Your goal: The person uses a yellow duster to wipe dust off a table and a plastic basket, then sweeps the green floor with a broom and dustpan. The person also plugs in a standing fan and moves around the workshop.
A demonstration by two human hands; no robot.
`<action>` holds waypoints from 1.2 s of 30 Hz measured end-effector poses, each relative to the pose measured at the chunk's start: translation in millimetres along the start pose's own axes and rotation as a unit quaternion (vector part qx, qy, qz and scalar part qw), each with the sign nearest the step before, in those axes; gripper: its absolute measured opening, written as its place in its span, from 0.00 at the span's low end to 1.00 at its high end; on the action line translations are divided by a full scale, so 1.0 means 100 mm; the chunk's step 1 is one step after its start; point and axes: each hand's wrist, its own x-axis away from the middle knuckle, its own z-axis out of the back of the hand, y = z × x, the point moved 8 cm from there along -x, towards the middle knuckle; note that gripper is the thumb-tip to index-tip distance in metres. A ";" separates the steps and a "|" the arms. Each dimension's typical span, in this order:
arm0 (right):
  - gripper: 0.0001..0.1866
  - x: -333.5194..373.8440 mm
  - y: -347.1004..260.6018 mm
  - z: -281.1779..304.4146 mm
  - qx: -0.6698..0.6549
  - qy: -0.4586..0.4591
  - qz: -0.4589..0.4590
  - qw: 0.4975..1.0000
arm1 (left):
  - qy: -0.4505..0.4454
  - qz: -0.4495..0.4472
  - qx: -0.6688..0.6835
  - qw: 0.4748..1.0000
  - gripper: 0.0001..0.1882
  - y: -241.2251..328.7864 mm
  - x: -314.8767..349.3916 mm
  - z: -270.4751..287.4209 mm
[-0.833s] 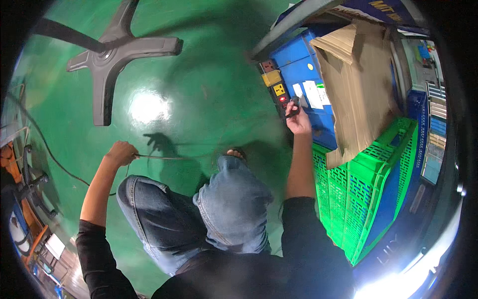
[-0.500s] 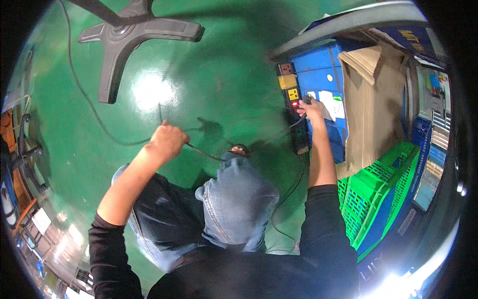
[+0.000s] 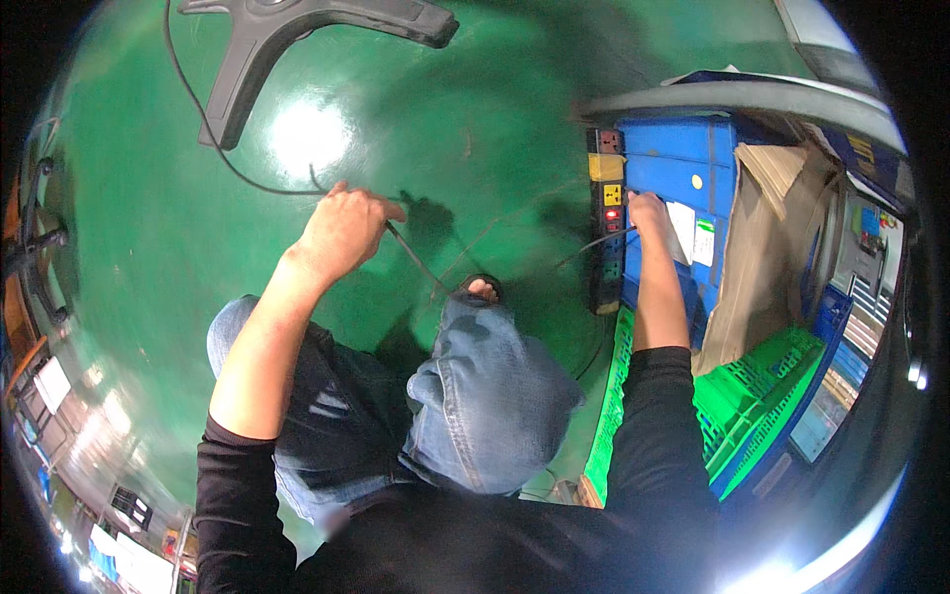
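Observation:
My left hand (image 3: 346,226) is closed around a dark cable (image 3: 414,259) above the green floor, its index finger pointing right. From that hand the cable runs up past the chair base and also down toward my foot. My right hand (image 3: 649,214) is closed beside the black power strip (image 3: 603,259), just right of its lit red switch. A stretch of cable leads left from this hand across the strip. The plug that showed in it a moment earlier is now hidden by the fingers.
A grey chair base (image 3: 259,61) stands on the floor (image 3: 495,148) at the upper left. Blue boxes (image 3: 683,148), a brown cardboard piece (image 3: 767,247) and a green crate (image 3: 757,396) line the right side. My sandalled foot (image 3: 483,288) is between my hands.
The view has shifted, so the chair base sits higher and the strip farther right. My right hand has drawn back slightly from the strip's face. My left hand still holds the cable.

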 end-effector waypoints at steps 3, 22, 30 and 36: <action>0.21 -0.22 -0.10 -0.03 0.043 -0.054 0.009 0.998 | 0.002 0.002 0.015 1.000 0.15 -0.04 0.02 0.06; 0.16 0.08 -0.58 0.18 0.162 -0.108 0.064 0.979 | -0.030 0.034 0.011 0.999 0.16 -0.13 -0.13 -0.03; 0.15 -0.03 -0.50 0.18 0.125 -0.087 0.077 0.985 | -0.010 -0.021 0.032 0.999 0.15 0.14 -0.31 0.04; 0.18 0.37 -0.44 0.00 0.143 -0.030 0.114 0.983 | -0.024 -0.048 0.029 0.998 0.14 0.21 -0.40 0.01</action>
